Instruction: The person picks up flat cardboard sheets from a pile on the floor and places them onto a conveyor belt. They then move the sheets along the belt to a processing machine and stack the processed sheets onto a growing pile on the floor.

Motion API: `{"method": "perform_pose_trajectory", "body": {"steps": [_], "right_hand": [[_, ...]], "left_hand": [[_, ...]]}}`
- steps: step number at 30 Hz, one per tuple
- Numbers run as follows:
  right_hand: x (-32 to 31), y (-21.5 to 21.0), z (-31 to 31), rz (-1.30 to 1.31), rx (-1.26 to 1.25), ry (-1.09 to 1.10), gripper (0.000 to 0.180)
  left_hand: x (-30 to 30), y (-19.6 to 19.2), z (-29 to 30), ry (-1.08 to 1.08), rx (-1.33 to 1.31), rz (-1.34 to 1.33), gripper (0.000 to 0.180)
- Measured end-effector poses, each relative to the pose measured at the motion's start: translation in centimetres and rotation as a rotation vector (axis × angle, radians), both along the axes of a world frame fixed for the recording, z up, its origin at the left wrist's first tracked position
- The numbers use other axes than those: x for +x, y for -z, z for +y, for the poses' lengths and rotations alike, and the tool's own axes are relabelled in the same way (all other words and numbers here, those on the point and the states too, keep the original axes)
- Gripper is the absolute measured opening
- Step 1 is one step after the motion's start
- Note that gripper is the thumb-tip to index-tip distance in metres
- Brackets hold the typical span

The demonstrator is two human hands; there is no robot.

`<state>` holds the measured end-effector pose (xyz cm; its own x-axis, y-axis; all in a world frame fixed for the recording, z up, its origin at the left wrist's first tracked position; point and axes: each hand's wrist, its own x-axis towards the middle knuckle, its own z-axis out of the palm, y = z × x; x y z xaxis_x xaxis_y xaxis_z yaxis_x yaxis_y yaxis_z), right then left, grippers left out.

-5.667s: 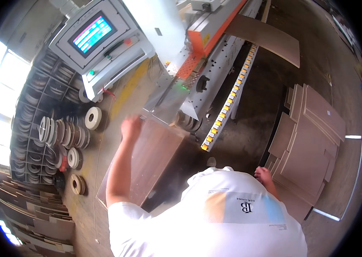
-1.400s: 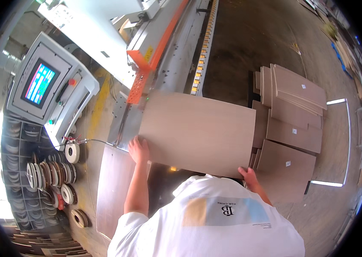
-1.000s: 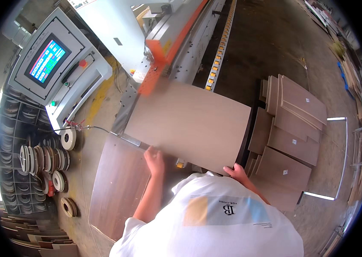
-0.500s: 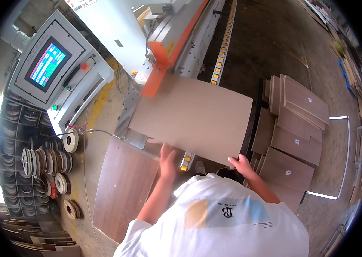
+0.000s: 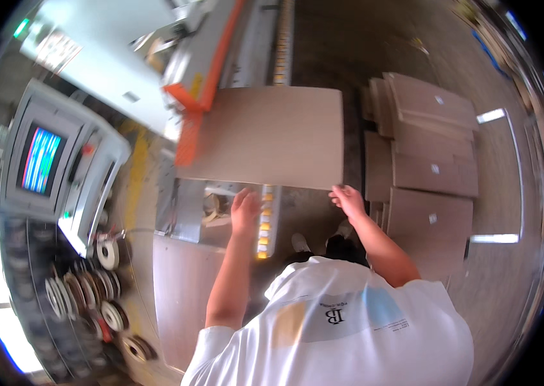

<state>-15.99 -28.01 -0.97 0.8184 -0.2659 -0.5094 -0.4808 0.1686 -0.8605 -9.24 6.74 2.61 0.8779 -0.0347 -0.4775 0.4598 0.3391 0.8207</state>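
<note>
While the wood-grain panel (image 5: 265, 136) lies flat on the feed bed of the edge-banding machine (image 5: 246, 38), both of my hands sit at its near edge. My left hand (image 5: 245, 207) is just below that edge, fingers loosely spread, and it grips nothing; I cannot tell whether the fingertips touch the board. My right hand (image 5: 347, 197) is at the panel's near right corner, fingers curled up against the edge, touching it rather than clamped round it. The panel's far left corner lies beside the machine's orange guard (image 5: 190, 122), and its far edge reaches the row of yellow rollers (image 5: 280, 45) that runs away from me. More of those rollers show under my left wrist.

To my right, a stack of similar panels (image 5: 426, 154) lies on the floor, overlapping in steps. To my left stands the grey control console (image 5: 60, 167) with its lit screen (image 5: 39, 159). Below the console, rolls of edge-banding tape (image 5: 92, 296) stand in a rack. Another brown board (image 5: 185, 302) lies flat beside my left forearm.
</note>
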Motion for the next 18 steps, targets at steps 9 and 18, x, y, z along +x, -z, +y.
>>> {"method": "perform_pose_trajectory", "body": {"steps": [9,18], "right_hand": [[-14.0,10.3,-7.4,0.326,-0.102,-0.103,0.043],[-31.6,23.2,-14.2,0.701,-0.004,0.454,0.042]], "left_hand": [[-1.7,3.9,-4.6,0.178,0.567,-0.147,0.018],[-0.8,4.8,-5.4,0.176,0.808,-0.160,0.008]]}}
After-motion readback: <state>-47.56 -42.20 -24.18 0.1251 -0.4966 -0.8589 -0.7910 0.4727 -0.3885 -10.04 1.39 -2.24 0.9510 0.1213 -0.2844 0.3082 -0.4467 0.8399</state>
